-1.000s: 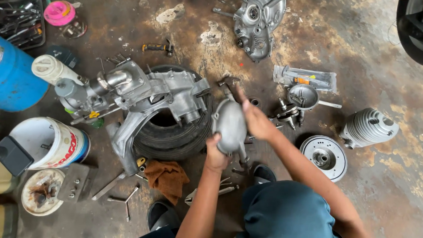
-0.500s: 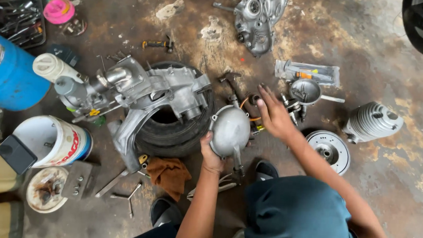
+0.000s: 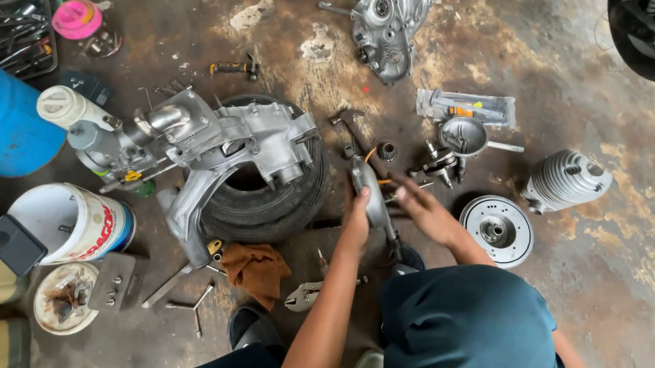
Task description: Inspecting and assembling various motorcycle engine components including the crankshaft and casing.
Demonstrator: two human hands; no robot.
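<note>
The person squats on the stained concrete floor (image 3: 597,240) and holds a grey, rounded metal engine cover (image 3: 370,193) just right of the black rubber tyre (image 3: 282,204), which serves here as the landmark. The left hand (image 3: 355,220) has its fingers closed around the lower edge of the cover and grips it from below. The right hand (image 3: 428,210) is on the far side from the tyre, fingers spread open and flat — whether they touch the cover I cannot tell, because the hand is a little blurred.

The cover is turned on its edge, so only its thin side shows. Its long axis runs from the upper end, near the small parts right of the tyre, down toward the person's knees, slightly tilted. It seems to be held up in this way so that one hand carries it while the other is free.

On top of the tyre lies a big silver aluminium engine casing (image 3: 219,142) — probably the soft tyre keeps it steady and off the floor. Below the tyre lies a brown cloth rag (image 3: 259,269). Well right of the tyre stand a round silver flywheel disc (image 3: 496,230) and a finned grey cylinder (image 3: 563,179).
</note>
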